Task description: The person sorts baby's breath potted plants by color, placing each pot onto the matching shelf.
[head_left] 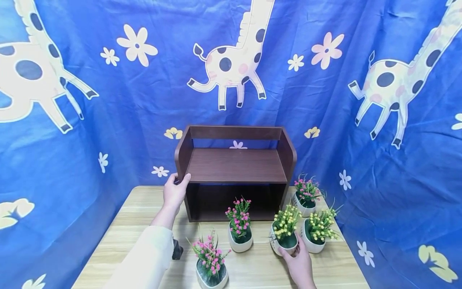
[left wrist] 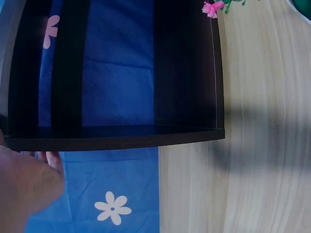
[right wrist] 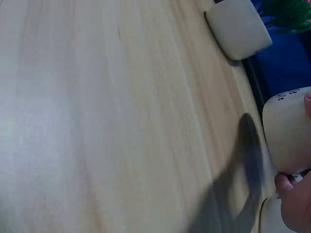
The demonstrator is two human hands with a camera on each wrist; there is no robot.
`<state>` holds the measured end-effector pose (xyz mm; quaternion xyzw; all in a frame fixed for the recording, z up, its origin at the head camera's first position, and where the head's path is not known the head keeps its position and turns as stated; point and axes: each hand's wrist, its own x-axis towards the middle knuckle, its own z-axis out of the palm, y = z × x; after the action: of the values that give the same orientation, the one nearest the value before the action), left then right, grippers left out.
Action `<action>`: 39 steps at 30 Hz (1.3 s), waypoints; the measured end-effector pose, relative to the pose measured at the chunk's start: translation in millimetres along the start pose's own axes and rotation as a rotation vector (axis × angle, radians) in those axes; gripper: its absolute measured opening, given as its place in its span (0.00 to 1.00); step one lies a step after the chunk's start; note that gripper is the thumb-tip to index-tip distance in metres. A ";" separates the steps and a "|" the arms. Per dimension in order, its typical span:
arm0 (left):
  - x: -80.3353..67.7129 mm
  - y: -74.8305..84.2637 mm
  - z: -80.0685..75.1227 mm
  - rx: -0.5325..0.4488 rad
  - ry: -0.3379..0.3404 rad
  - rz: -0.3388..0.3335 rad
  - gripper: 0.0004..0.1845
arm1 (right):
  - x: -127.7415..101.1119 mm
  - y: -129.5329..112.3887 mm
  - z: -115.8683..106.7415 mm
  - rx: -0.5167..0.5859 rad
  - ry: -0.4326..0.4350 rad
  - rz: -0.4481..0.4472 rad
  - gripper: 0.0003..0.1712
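A dark brown wooden shelf (head_left: pixel 236 164) stands at the back of the light wooden table (head_left: pixel 137 212). My left hand (head_left: pixel 178 180) grips the front edge of its left side panel, thumb on the inside. In the left wrist view that hand (left wrist: pixel 24 184) lies against the shelf's side panel (left wrist: pixel 121 137). My right hand (head_left: pixel 294 251) holds the base of a white pot of yellow flowers (head_left: pixel 285 235) standing on the table in front of the shelf's right end. In the right wrist view the fingertips (right wrist: pixel 307 104) curl round this white pot (right wrist: pixel 286 131).
Two pots of pink flowers (head_left: pixel 240 228) (head_left: pixel 211 265) stand in front of the shelf. A third pink-flowered pot (head_left: pixel 306 194) and another yellow-flowered pot (head_left: pixel 317 230) sit near the table's right edge. A blue giraffe-print cloth (head_left: pixel 108 120) hangs behind and beside the table.
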<state>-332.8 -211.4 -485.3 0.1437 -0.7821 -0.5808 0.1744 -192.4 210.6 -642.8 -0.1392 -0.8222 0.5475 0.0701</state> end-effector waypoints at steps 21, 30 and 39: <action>-0.4 -0.5 -2.0 -0.029 -0.018 -0.031 0.28 | -12.6 -60.4 -5.0 0.070 0.093 -0.201 0.54; 0.5 -3.9 -0.3 -0.021 -0.007 -0.027 0.27 | -16.8 -79.8 -8.3 0.090 0.124 -0.255 0.54; -0.8 -1.9 -0.7 -0.038 -0.013 -0.033 0.27 | -17.6 -99.7 -9.8 0.064 0.135 -0.269 0.54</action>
<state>-331.7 -212.2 -487.0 0.1494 -0.7697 -0.5991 0.1624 -188.2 177.8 -546.6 -0.0619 -0.8089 0.5484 0.2024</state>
